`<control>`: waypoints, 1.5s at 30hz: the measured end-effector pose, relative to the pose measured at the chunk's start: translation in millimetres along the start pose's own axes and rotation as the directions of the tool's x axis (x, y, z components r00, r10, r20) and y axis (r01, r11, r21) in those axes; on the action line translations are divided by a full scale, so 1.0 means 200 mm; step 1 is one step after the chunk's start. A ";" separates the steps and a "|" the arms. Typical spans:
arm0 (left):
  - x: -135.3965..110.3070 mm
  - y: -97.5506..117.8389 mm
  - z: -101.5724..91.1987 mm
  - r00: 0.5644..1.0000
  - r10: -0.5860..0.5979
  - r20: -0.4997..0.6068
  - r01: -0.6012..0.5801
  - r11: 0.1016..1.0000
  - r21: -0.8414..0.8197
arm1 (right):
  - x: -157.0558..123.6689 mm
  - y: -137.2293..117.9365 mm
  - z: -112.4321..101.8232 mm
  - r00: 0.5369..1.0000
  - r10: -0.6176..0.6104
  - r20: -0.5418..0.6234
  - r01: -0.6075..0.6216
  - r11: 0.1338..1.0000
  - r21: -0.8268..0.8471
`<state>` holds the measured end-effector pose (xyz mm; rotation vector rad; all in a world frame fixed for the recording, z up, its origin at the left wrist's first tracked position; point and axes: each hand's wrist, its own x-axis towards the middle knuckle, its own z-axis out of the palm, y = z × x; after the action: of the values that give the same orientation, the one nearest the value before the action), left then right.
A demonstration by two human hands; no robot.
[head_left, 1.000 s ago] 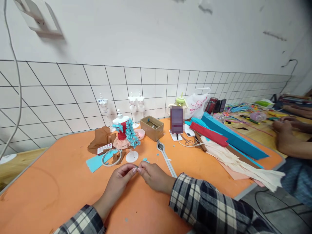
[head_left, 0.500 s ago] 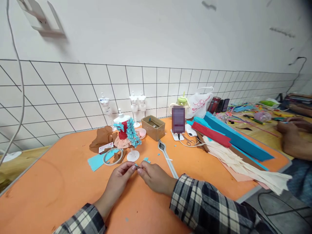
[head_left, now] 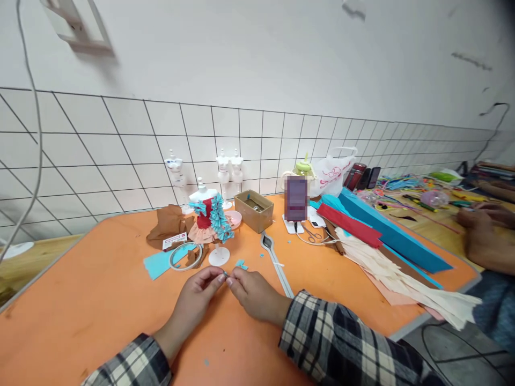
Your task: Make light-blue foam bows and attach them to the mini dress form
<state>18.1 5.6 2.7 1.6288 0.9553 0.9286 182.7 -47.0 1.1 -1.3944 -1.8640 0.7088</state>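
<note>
My left hand (head_left: 201, 289) and my right hand (head_left: 251, 292) meet fingertip to fingertip above the orange table (head_left: 132, 305). Both pinch a small piece of blue crepe paper (head_left: 226, 274), mostly hidden by the fingers. Just beyond them stands a small white dress form (head_left: 203, 192) in a red bodice, a peach ruffled skirt and a blue crepe-paper ruffle (head_left: 221, 222). Blue scraps (head_left: 241, 264) lie right behind my right hand. To the left, a roll of tape or ring (head_left: 172, 262) rests on a flat blue sheet (head_left: 155, 266).
A cardboard box (head_left: 257, 214) and a phone (head_left: 296, 198) on a stand are at the back. Scissors (head_left: 311, 234) lie near the phone. Crepe-paper strips (head_left: 386, 268) cover the right side. Another person's hands (head_left: 483, 225) are at the far right. A grey strap-like item (head_left: 277, 265) lies mid-table.
The view has tilted slightly. Both hands keep their pinch in nearly the same place, and less of the blue piece shows between the fingertips.
</note>
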 end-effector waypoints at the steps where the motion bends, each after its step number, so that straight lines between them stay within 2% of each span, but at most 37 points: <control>1: 0.00 0.00 0.00 1.000 0.005 0.002 -0.005 1.000 0.004 | 0.00 0.00 0.00 1.000 0.001 0.000 -0.001 1.000 -0.011; 11: -0.01 -0.02 -0.01 0.999 0.043 0.002 -0.043 0.999 0.033 | 0.00 0.00 -0.01 1.000 -0.001 0.015 0.002 1.000 -0.021; 18: -0.01 -0.01 0.00 0.999 0.025 -0.028 -0.025 1.000 -0.004 | -0.01 0.04 0.01 0.999 0.004 -0.038 -0.003 1.000 0.015; 24: -0.02 0.00 0.00 0.998 -0.042 -0.045 0.041 0.999 -0.028 | -0.01 0.03 -0.04 0.992 0.078 -0.102 -0.056 0.977 0.204; 28: -0.02 0.00 0.01 0.999 0.004 -0.040 -0.002 0.999 0.039 | -0.01 0.00 -0.05 0.983 0.055 -0.174 -0.026 0.986 0.164; 37: -0.03 -0.01 0.00 0.987 0.150 0.060 -0.158 0.974 0.164 | 0.00 -0.01 -0.01 0.964 0.146 -0.224 -0.124 0.986 0.109; 41: -0.04 0.00 0.00 0.986 0.146 0.076 -0.157 0.973 0.169 | 0.00 -0.01 0.00 0.973 0.127 -0.191 -0.096 0.982 0.164; 45: -0.05 0.00 0.01 0.995 0.101 0.010 -0.101 0.993 0.063 | 0.00 0.00 0.01 0.973 0.134 -0.190 -0.096 0.976 0.197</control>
<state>15.8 -4.5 1.9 1.7462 0.9128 0.9692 180.6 -47.2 -0.2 -1.4047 -1.5288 0.7494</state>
